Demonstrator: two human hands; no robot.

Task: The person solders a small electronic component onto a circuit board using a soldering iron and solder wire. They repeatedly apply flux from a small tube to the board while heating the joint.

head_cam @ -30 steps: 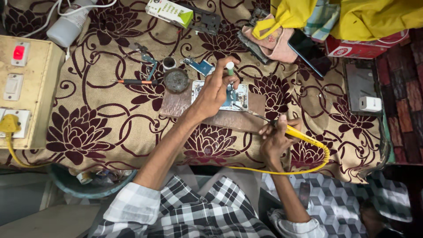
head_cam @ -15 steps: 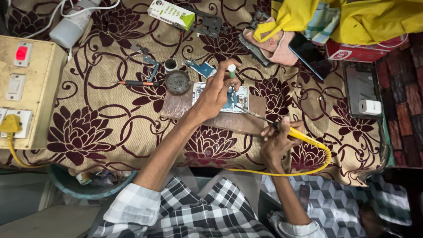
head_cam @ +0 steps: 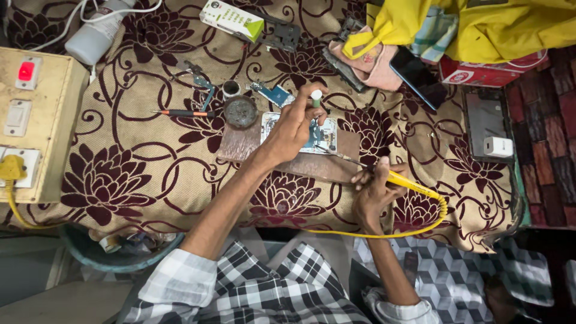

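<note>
— What are we doing?
— Our left hand (head_cam: pixel 294 126) presses on the phone board (head_cam: pixel 312 133) on the brown block (head_cam: pixel 288 161), pinching a small white tube (head_cam: pixel 315 98). Our right hand (head_cam: pixel 375 189), beside the block, grips the yellow soldering iron (head_cam: pixel 402 180).
— And next?
— We think a steady tip on the board.

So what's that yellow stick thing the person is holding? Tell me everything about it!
It is a soldering iron with a yellow, plastic-looking handle and a thin metal shaft whose tip points left toward the opened phone on the brown board. The right hand has its grip around the handle, holding it at a low slant above the flowered cloth. A yellow cord leaves the back end and loops along the table's near edge.
</note>
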